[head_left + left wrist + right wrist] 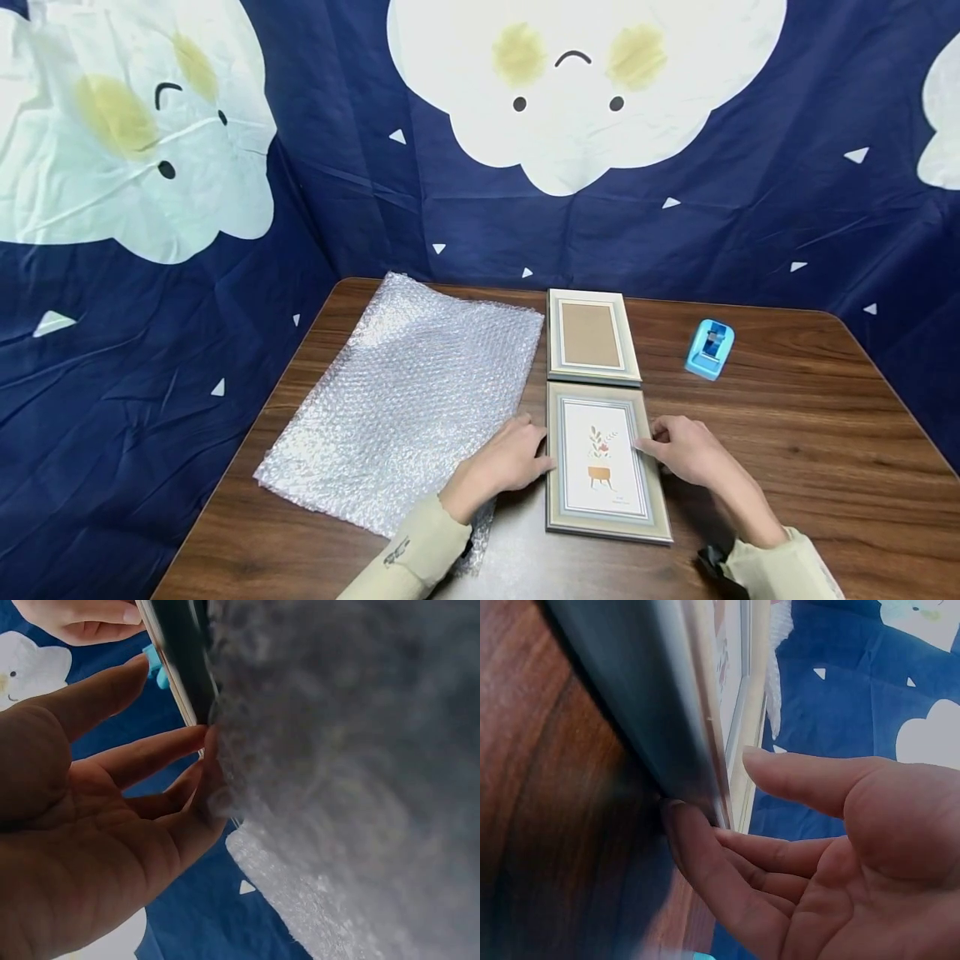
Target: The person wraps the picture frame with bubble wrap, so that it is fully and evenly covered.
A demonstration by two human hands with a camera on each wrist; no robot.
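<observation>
A cream and grey picture frame [557,500] with a potted-plant print lies face up between both hands. My left hand [506,457] is at its left side, over the bubble wrap's edge; in the left wrist view its fingertips [199,735] touch the frame's edge and the thumb stands apart. On the right side, my right hand [690,450] has fingers [690,832] at the frame's lower edge, the thumb close over its border. Just beyond lies a second picture frame [630,333] with a plain brown centre. The frame's underside is hidden.
Bubble wrap [420,392] is spread over the left of the wooden table [787,417], its near corner beneath the left forearm. A blue tape dispenser [709,350] stands at the back right. Behind the table hangs a navy cloth [465,208] printed with clouds.
</observation>
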